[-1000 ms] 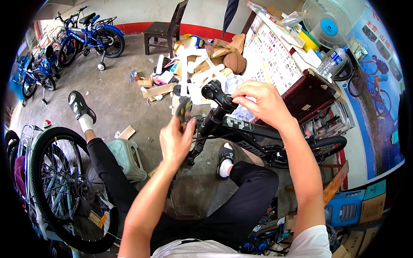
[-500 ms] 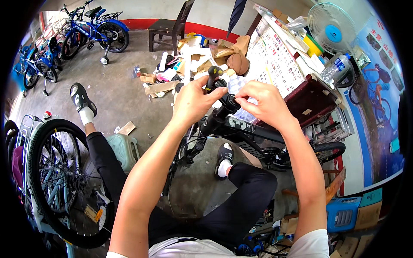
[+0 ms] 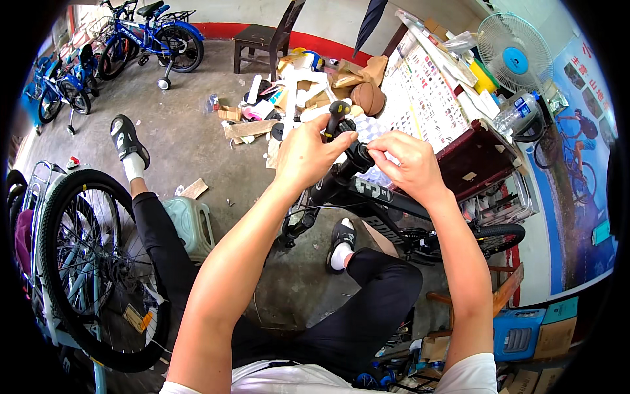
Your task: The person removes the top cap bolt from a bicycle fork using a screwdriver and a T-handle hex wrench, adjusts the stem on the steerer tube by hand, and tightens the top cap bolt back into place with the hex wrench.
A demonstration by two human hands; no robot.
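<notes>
Left hand (image 3: 312, 156) is wrapped round a yellow-and-black-handled tool (image 3: 338, 111); right hand (image 3: 412, 163) is pinching at the stem (image 3: 358, 155), can't tell on what. Black bike frame (image 3: 369, 213) has pale lettering (image 3: 387, 228).

We located the bicycle frame (image 3: 384, 217) before us at centre. To its left, we found the stool (image 3: 189, 224), then the wheel (image 3: 108, 270). Beyond the frame, we noted the scrap heap (image 3: 305, 88) on the floor (image 3: 174, 134), the basketball (image 3: 369, 98) at its right, the chair (image 3: 259, 38) behind. We recorded the tabletop (image 3: 425, 85) right of the heap, the fan (image 3: 515, 59) farther right.
</notes>
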